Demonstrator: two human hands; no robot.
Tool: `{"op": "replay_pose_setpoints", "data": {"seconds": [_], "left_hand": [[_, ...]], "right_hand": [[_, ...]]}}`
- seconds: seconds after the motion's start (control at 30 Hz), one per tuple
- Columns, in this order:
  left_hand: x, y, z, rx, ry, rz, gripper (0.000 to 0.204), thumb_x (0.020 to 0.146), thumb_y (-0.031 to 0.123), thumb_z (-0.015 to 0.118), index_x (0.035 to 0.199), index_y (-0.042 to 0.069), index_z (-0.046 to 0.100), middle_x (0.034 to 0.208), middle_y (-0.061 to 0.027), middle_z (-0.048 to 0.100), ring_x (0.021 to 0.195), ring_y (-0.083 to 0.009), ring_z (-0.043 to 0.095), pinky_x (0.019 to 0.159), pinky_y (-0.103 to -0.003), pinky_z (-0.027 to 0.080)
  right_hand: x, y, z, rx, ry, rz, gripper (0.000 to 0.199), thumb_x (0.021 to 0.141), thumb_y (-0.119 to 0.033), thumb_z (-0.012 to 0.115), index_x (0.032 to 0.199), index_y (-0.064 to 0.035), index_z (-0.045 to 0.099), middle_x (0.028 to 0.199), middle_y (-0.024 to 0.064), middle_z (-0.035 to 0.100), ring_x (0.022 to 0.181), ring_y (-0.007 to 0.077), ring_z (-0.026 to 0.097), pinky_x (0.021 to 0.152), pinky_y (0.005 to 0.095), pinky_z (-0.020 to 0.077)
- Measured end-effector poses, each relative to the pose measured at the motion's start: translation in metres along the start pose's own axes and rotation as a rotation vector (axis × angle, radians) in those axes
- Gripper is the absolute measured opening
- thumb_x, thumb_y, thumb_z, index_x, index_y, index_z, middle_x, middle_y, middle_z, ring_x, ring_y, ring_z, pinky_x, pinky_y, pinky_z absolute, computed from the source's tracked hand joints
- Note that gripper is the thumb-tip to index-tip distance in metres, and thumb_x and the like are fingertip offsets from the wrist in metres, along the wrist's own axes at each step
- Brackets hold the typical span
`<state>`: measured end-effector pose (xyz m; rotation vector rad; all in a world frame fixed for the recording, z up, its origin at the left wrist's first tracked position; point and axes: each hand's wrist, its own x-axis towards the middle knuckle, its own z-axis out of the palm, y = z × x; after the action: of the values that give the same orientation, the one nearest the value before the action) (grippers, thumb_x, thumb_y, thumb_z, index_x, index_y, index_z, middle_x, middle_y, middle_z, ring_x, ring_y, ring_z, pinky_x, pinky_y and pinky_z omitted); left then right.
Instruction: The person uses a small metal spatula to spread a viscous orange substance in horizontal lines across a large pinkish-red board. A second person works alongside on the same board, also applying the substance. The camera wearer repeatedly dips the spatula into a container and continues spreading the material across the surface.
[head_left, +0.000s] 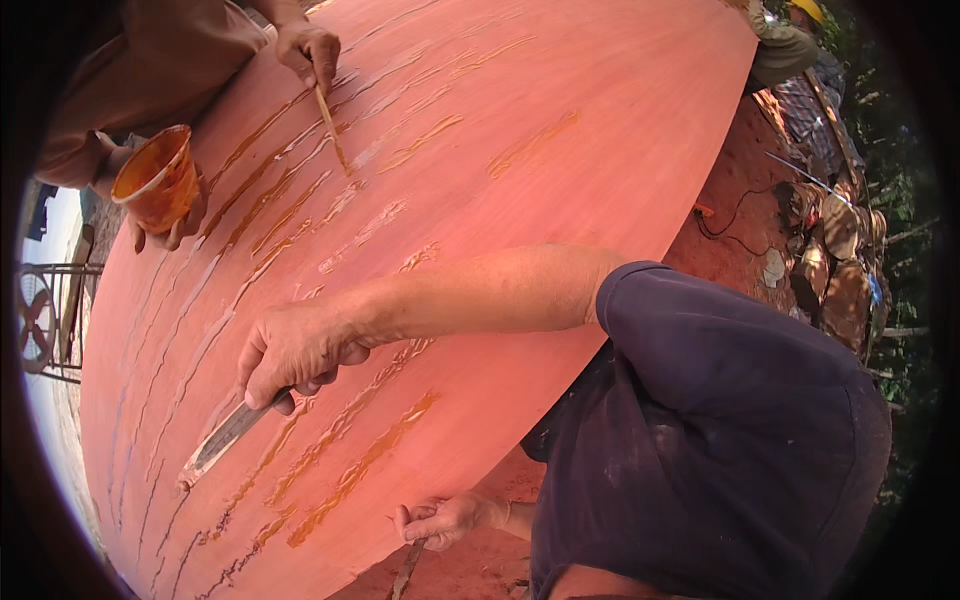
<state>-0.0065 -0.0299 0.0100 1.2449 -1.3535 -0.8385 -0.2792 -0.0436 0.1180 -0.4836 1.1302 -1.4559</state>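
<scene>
Gripping a flat scraper blade (225, 440) in the closed right hand (295, 350), tip laid on the red curved hull (560, 80) among orange streaks; left hand (440, 520) lower down, curled around a thin stick (405, 572). Beyond, a co-worker's hands with an orange cup (155, 182).

Lower end of the stick (408, 568) past the frame's edge; knife handle inside the right hand (292, 350).

Outdoor boatyard: upturned red hull (520, 130)
</scene>
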Motion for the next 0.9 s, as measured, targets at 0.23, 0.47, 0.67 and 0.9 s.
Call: {"op": "replay_pose_setpoints", "data": {"seconds": [0.23,0.47,0.67,0.9], "left_hand": [[0.013,-0.012,0.002,0.044,-0.04,0.046,0.051,0.108,0.039,0.046,0.099,-0.006,0.069,0.066,0.0054,0.034,0.057,-0.0091,0.033,0.05,-0.024,0.027],[0.021,-0.016,0.003,0.148,0.017,0.061,0.051,0.106,0.039,0.048,0.098,-0.005,0.072,0.068,0.0046,0.036,0.061,-0.0105,0.037,0.053,-0.026,0.031],[0.023,-0.018,0.01,0.168,0.093,0.104,0.049,0.104,0.038,0.052,0.096,-0.006,0.071,0.074,0.0023,0.04,0.065,-0.0108,0.037,0.055,-0.026,0.029],[0.013,-0.009,0.013,0.18,0.118,0.099,0.049,0.104,0.042,0.052,0.099,-0.003,0.07,0.079,0.0023,0.044,0.069,-0.0104,0.039,0.058,-0.026,0.032]], "right_hand": [[-0.219,0.084,-0.088,0.297,0.318,0.002,0.027,0.091,-0.016,0.07,0.113,-0.0011,0.069,0.075,0.0057,0.068,0.046,0.0027,0.047,0.039,0.02,0.0305],[-0.394,0.149,-0.127,0.512,0.712,-0.123,0.029,0.101,-0.019,0.06,0.124,-0.0009,0.062,0.085,0.0073,0.067,0.05,0.0027,0.048,0.041,0.0174,0.0346],[-0.443,0.165,-0.163,0.371,0.919,-0.226,0.032,0.105,-0.019,0.055,0.129,-0.0004,0.062,0.083,0.0041,0.065,0.055,0.0018,0.041,0.048,0.0167,0.0333],[-0.453,0.155,-0.172,0.047,1.043,-0.227,0.031,0.103,-0.018,0.058,0.123,0.0014,0.07,0.083,-0.0011,0.062,0.072,0.0066,0.052,0.065,0.0237,0.0447]]}}
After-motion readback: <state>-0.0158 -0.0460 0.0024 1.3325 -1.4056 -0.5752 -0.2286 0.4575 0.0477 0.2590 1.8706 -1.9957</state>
